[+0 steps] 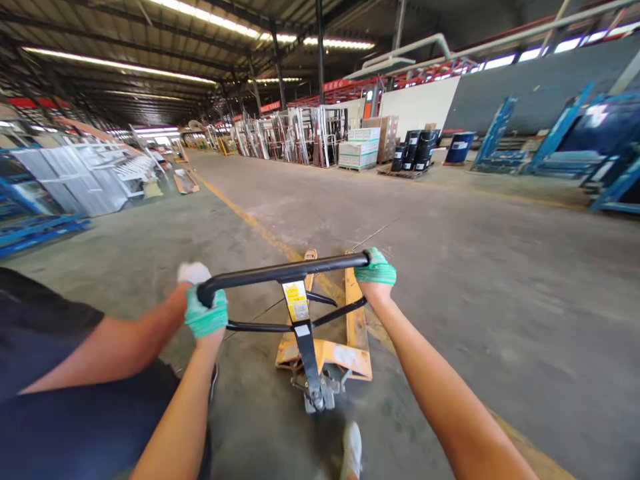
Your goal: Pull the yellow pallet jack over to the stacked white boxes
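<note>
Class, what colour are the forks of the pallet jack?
Yellow-orange, worn and scuffed: the forks show best in the head view, below the black handle.

Bright strip lights [210,17] run along the roof above my pallet jack [325,333], and daylight glows through high windows [530,55] to its far right. The floor [500,280] blurs beside it, edges bend strongly, and shadows stay soft.

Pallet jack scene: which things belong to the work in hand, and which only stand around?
In hand:
pallet jack
its black handle
left hand, grip closed on handle
right hand, grip closed on handle

Standing around:
black drums
stacked boxes
blue racks
</note>
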A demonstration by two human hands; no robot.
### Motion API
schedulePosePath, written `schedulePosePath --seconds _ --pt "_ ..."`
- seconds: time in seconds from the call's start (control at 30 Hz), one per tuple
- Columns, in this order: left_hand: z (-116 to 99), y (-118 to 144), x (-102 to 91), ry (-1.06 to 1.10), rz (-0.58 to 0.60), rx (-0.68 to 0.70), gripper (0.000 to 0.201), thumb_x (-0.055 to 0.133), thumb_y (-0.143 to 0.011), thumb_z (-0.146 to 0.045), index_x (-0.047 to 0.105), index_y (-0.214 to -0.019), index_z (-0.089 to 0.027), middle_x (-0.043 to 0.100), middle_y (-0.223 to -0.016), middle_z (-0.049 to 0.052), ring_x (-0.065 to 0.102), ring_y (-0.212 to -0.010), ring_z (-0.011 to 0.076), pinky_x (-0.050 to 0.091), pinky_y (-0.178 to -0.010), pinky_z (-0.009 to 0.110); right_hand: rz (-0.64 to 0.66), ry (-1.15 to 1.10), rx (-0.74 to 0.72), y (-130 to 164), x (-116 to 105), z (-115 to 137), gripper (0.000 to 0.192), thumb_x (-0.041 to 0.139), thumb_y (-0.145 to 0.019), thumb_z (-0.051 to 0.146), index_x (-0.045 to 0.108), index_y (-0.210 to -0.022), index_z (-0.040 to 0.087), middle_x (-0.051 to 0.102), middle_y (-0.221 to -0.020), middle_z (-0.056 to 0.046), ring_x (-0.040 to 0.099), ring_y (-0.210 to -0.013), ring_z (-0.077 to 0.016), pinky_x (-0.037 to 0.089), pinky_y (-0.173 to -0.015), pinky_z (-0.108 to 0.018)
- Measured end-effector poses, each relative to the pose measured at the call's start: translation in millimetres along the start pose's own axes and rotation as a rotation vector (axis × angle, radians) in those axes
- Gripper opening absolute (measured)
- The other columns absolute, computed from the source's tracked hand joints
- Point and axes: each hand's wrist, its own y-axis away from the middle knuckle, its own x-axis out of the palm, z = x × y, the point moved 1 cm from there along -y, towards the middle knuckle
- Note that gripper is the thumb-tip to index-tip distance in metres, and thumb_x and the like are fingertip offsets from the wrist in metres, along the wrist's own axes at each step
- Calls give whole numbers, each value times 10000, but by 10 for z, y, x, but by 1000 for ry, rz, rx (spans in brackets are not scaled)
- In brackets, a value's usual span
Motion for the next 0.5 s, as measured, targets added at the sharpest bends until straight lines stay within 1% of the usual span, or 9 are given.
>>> schedulePosePath --seconds 0.03,0.1,0.2,0.3,0.37,0.5 --pt "32 -218 219 29 14 -2 307 623 -737 -330 535 -1000 -200 612 -724 -28 603 -567 151 506 -585 269 4 6 -2 -200 164 82 274 588 -941 131 708 -1177 200 689 -1107 -40 655 -993 -229 444 -798 -294" --pt "105 -641 662 81 41 -48 282 620 -713 -296 503 -953 -203 597 -682 -38 581 -512 141 484 -523 248 26 23 0 -576 488 224 266 574 -962 150 707 -1183 215 686 -1092 -37 655 -955 -222 424 -754 -299" --pt "208 -1221 1363 103 68 -144 259 624 -701 -272 495 -914 -200 599 -667 -34 591 -505 147 489 -496 242 96 30 -13 -1126 958 352 276 574 -957 156 712 -1182 239 687 -1096 -37 658 -910 -218 399 -704 -308" --pt "244 -1706 2124 111 84 -169 248 636 -698 -258 505 -899 -193 609 -693 -32 600 -511 137 502 -498 235 109 3 -43 -1758 1396 373 296 577 -935 127 716 -1171 238 690 -1103 -37 656 -924 -208 406 -718 -297" --pt "216 -1985 2649 124 98 -154 246 636 -701 -243 498 -898 -192 605 -698 -37 593 -505 123 496 -491 223 81 8 -33 -2242 1675 353 308 580 -924 116 716 -1174 235 692 -1091 -38 656 -928 -207 419 -741 -287" --pt "121 -2519 3711 178 127 -153 247 599 -707 -231 433 -890 -207 572 -660 -59 582 -482 113 492 -461 213 14 23 -18 -3283 2242 317 320 572 -900 117 720 -1166 218 699 -1111 -51 660 -945 -224 432 -759 -285"
